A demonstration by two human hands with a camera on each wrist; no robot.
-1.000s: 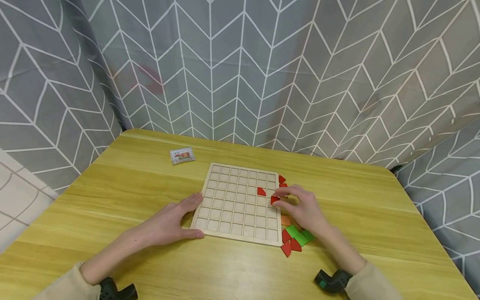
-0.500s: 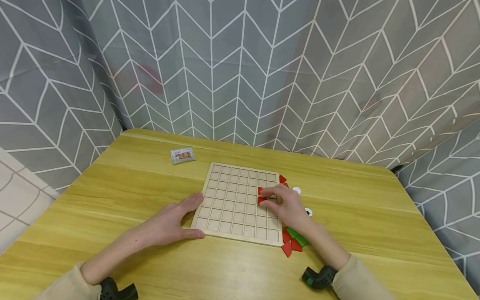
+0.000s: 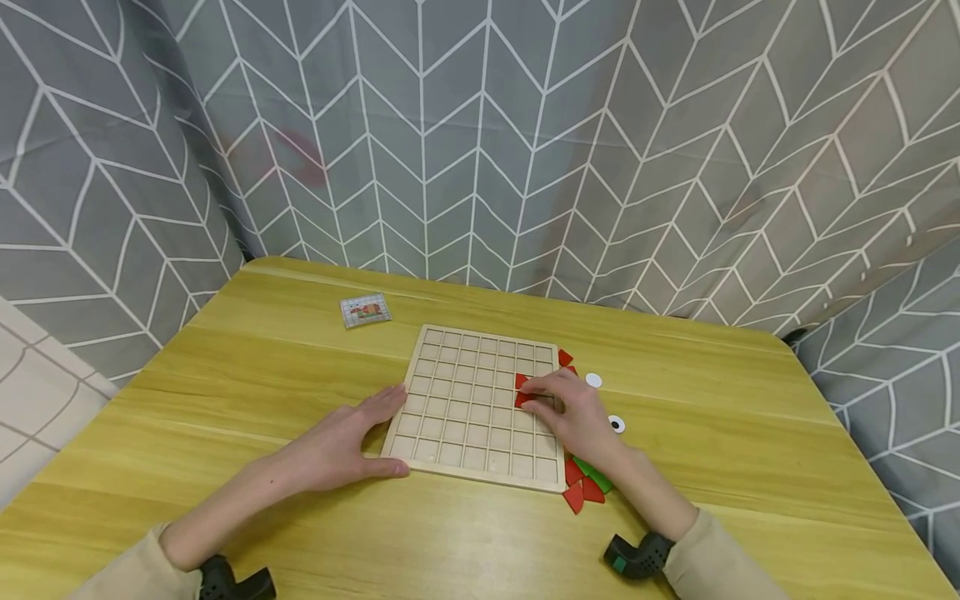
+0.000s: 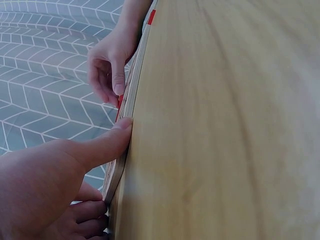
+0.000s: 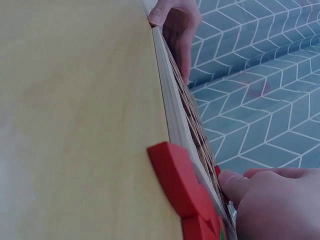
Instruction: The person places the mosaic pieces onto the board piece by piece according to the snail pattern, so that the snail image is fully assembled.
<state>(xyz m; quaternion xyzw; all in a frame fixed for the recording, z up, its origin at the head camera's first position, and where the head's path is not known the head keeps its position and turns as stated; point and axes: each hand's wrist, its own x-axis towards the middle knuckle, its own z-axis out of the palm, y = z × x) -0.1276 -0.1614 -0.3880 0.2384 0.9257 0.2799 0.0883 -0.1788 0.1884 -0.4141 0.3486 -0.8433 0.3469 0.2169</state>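
My left hand [image 3: 337, 447] lies at the near left corner of a wooden grid board [image 3: 457, 410]. Its thumb touches the front edge and its fingers rest on the left edge, spread apart. Over the board's right part, my right hand [image 3: 583, 418] pinches a small red piece [image 3: 521, 401] between thumb and forefinger, at a grid cell. Directly behind that cell sits another red piece [image 3: 521, 381], partly hidden by the fingers. In the left wrist view the right thumb [image 4: 118, 82] touches red at the board's surface. How far the piece is seated cannot be seen.
Right of the board lie red quarter-round pieces [image 3: 573, 498], green pieces [image 3: 592, 475], a white disc [image 3: 593, 381] and an eye disc [image 3: 617, 424]. More red pieces [image 3: 565, 358] touch the far right edge. A picture card [image 3: 365, 311] lies at the back left.
My right hand has moved left from the board's right edge, carrying the red piece to the cell in front of the other red piece. The left hand and board have stayed still.
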